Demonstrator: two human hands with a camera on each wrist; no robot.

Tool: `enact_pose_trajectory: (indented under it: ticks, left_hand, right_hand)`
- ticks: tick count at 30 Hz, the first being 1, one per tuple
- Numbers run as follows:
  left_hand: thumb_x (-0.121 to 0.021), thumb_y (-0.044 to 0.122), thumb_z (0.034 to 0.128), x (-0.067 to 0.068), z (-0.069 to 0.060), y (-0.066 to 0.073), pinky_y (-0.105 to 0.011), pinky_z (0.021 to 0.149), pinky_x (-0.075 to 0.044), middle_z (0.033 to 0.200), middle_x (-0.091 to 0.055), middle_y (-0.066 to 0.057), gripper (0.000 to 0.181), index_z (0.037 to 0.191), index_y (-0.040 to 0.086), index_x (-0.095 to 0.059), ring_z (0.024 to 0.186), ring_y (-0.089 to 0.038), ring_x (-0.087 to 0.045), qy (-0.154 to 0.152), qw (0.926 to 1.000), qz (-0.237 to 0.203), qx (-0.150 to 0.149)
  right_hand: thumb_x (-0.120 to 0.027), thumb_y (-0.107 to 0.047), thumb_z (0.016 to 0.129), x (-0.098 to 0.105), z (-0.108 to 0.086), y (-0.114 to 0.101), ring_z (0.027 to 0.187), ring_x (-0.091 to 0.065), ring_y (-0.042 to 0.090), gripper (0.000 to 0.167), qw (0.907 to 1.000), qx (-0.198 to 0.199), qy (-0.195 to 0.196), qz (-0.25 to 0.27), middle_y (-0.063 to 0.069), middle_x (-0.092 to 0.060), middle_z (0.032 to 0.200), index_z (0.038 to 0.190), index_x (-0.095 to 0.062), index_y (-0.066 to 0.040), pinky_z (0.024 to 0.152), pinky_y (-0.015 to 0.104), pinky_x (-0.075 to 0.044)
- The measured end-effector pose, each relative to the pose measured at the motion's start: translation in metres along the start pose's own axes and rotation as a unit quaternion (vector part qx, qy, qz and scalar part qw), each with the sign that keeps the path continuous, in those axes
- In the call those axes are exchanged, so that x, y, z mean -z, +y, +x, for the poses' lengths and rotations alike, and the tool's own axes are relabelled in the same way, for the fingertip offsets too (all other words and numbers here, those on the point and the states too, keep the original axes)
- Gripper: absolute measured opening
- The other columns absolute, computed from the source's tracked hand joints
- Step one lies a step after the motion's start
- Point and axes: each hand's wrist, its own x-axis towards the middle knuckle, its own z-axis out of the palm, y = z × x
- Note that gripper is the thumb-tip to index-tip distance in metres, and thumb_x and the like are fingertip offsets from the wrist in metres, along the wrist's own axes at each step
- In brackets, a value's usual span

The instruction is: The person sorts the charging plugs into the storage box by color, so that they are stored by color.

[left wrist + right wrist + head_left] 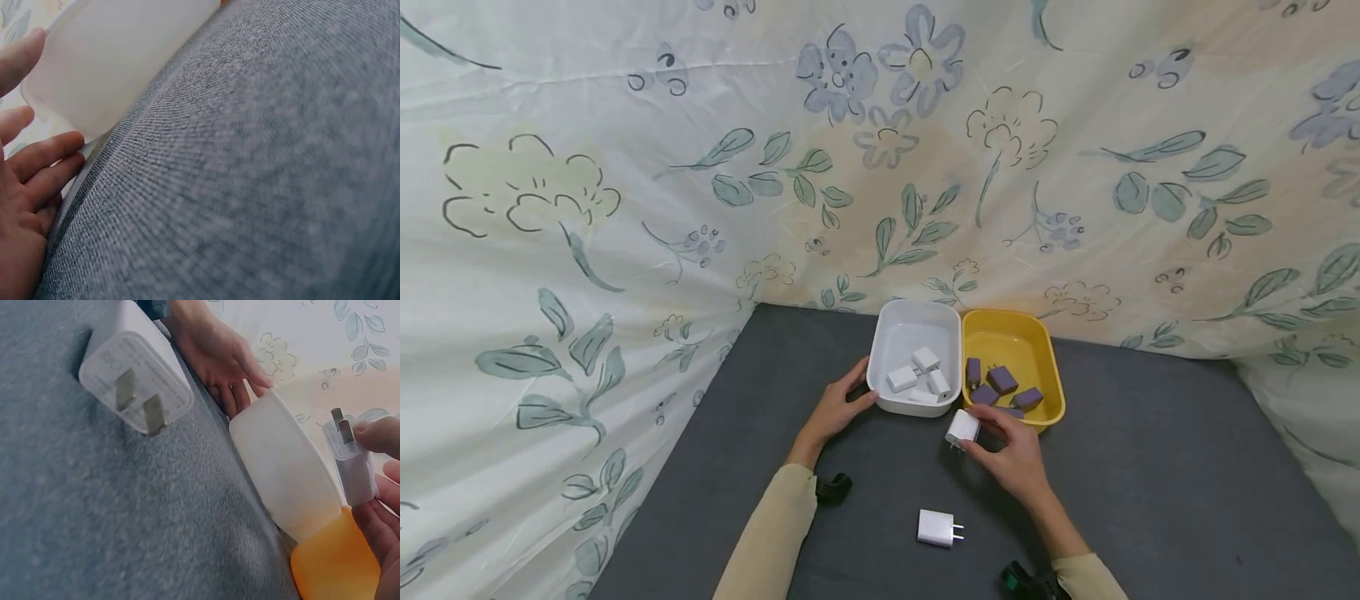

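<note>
My right hand (1012, 459) pinches a white charger plug (962, 428) between thumb and fingers, just in front of the two tubs. Its two flat metal prongs show in the right wrist view, beside the thumb. My left hand (835, 410) rests with fairly straight fingers against the near left corner of a white tub (917, 317). Several white charger plugs (927, 360) lie in that tub. A second loose white charger plug (936, 528) lies on the grey cloth, nearer to me, its prongs pointing right.
A yellow tub (1051, 375) stands against the white tub's right side, with several purple charger plugs (1002, 380) in it. Dark grey cloth (1165, 467) covers the table. Behind and at the left hangs a flowered white curtain (715, 225).
</note>
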Motion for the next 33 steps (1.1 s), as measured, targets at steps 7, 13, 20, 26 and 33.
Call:
enact_pose_trajectory:
  ticks: [7, 13, 20, 26, 33]
  left_hand:
    - [-0.062, 0.026, 0.0963, 0.001, -0.002, 0.001, -0.054, 0.115, -0.028, 0.148, -0.047, -0.017, 0.071, 0.155, 0.011, -0.025, 0.142, -0.030, -0.039, -0.015, 0.9998, 0.009, 0.005]
    - [-0.062, 0.024, 0.0963, 0.002, -0.001, 0.001, -0.054, 0.116, -0.028, 0.148, -0.047, -0.016, 0.071, 0.155, 0.011, -0.025, 0.143, -0.029, -0.038, -0.013, 0.9998, 0.010, 0.007]
    - [-0.062, 0.021, 0.0963, 0.003, 0.000, 0.001, -0.056, 0.115, -0.028, 0.146, -0.049, -0.019, 0.070, 0.155, 0.009, -0.026, 0.141, -0.032, -0.041, -0.014, 0.9999, 0.000, -0.005]
    - [-0.062, 0.022, 0.0967, 0.003, 0.000, 0.000, -0.055, 0.115, -0.028, 0.147, -0.048, -0.018, 0.069, 0.155, 0.009, -0.026, 0.142, -0.031, -0.040, -0.012, 0.9999, -0.002, -0.006]
    - [-0.061, 0.019, 0.0966, 0.000, 0.000, -0.003, -0.057, 0.114, -0.028, 0.147, -0.048, -0.019, 0.068, 0.155, 0.009, -0.027, 0.141, -0.032, -0.040, -0.009, 0.9999, -0.004, -0.010]
  right_hand:
    - [-0.086, 0.004, 0.067, -0.005, 0.010, -0.026, 0.094, -0.069, 0.034, 0.049, 0.9997, 0.016, -0.001, 0.019, 0.022, -0.070, 0.106, 0.111, -0.066, 0.008, 0.082, 0.045, -0.054]
    - [-0.084, 0.005, 0.068, -0.008, 0.019, -0.046, 0.095, -0.069, 0.038, 0.045, 0.9989, 0.025, -0.002, 0.040, 0.024, -0.070, 0.106, 0.109, -0.066, 0.010, 0.082, 0.049, -0.054]
    - [-0.085, 0.003, 0.069, -0.018, 0.028, -0.050, 0.100, -0.068, 0.037, 0.045, 0.9991, 0.025, 0.002, 0.033, 0.023, -0.069, 0.109, 0.110, -0.067, 0.008, 0.085, 0.048, -0.053]
    - [-0.085, 0.002, 0.069, -0.028, 0.038, -0.049, 0.100, -0.068, 0.037, 0.046, 0.9989, 0.038, 0.001, 0.028, 0.023, -0.069, 0.109, 0.110, -0.066, 0.009, 0.084, 0.047, -0.054]
    - [-0.088, -0.001, 0.066, -0.047, 0.045, -0.021, 0.096, -0.069, 0.035, 0.048, 0.9980, 0.049, 0.018, 0.035, 0.021, -0.070, 0.107, 0.110, -0.068, 0.004, 0.082, 0.044, -0.055]
